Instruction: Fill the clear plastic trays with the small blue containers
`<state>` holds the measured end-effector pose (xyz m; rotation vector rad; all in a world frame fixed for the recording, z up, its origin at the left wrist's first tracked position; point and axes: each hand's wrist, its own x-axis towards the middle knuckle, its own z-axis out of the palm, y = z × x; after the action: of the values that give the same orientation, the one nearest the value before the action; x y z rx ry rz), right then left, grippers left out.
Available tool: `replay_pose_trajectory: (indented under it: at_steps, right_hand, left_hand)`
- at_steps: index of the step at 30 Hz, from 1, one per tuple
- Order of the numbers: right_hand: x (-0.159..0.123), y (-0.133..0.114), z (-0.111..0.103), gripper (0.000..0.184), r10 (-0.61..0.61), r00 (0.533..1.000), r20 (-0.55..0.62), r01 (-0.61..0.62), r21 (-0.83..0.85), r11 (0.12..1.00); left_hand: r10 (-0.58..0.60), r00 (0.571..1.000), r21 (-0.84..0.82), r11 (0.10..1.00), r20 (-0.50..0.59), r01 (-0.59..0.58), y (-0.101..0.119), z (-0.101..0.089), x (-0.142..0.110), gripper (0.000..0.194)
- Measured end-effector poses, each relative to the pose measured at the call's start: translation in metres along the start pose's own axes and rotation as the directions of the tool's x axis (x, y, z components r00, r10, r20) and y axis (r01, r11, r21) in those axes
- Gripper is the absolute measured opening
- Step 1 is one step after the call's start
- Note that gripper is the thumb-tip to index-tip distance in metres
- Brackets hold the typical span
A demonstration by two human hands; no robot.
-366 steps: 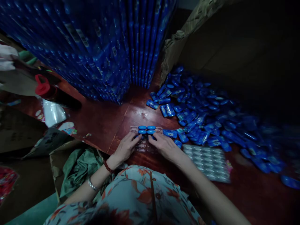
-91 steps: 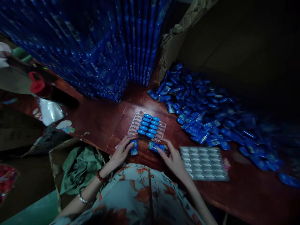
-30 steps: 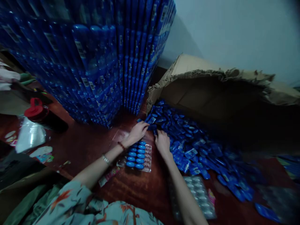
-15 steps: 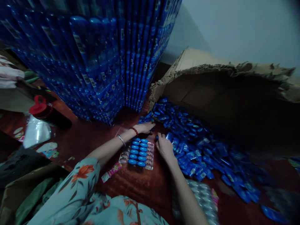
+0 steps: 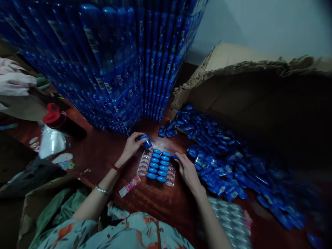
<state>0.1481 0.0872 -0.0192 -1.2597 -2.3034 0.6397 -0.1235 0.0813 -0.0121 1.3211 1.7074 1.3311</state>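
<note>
A clear blister tray (image 5: 143, 165) lies on the dark red table, with two columns of blue oval pieces (image 5: 158, 166) seated in it. My left hand (image 5: 132, 146) hovers at the tray's far left corner, fingers closed round a blue packet (image 5: 145, 141). My right hand (image 5: 187, 168) rests at the tray's right edge, pinching a small blue piece (image 5: 174, 157). A heap of loose blue packets (image 5: 220, 152) spreads to the right, spilling from a torn cardboard box (image 5: 249, 86).
A tall wall of stacked blue packs (image 5: 109, 58) stands behind the tray. A black bottle with a red cap (image 5: 61, 122) and a white bag (image 5: 52, 143) lie at left. Empty clear trays (image 5: 229, 221) sit at lower right. A pink label (image 5: 129, 185) lies near the tray.
Both hands have drawn back from the packet heap to the tray, each with a blue piece. The view has tilted slightly down and left.
</note>
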Motion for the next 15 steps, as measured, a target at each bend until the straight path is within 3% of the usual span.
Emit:
replay_pose_trajectory:
  at_steps: [3, 5, 8, 12, 15]
  right_hand:
    - [0.005, -0.005, -0.009, 0.036, 0.015, 0.992, 0.122, 0.008, -0.184, 0.983]
    - [0.008, -0.009, -0.014, 0.036, 0.020, 0.981, 0.192, 0.038, -0.296, 0.955]
    - [0.010, -0.017, -0.017, 0.034, 0.033, 0.967, 0.254, 0.082, -0.427, 0.900]
    - [0.016, -0.028, -0.021, 0.034, 0.074, 0.949, 0.307, 0.100, -0.515, 0.851]
    - [0.023, -0.034, -0.025, 0.034, 0.046, 0.914, 0.404, 0.193, -0.529, 0.827]
  left_hand:
    - [-0.103, 0.992, -0.146, 0.985, -0.069, 0.092, -0.003, -0.005, -0.022, 0.031]
    - [-0.107, 0.991, -0.162, 0.982, -0.085, 0.092, -0.003, -0.003, -0.030, 0.032]
    - [-0.063, 0.994, -0.029, 0.998, -0.091, 0.060, -0.006, 0.003, -0.033, 0.030]
    - [0.042, 0.999, 0.137, 0.990, 0.000, -0.041, -0.011, 0.004, -0.028, 0.024]
    - [0.088, 0.995, 0.181, 0.979, 0.054, -0.097, -0.010, -0.001, -0.025, 0.029]
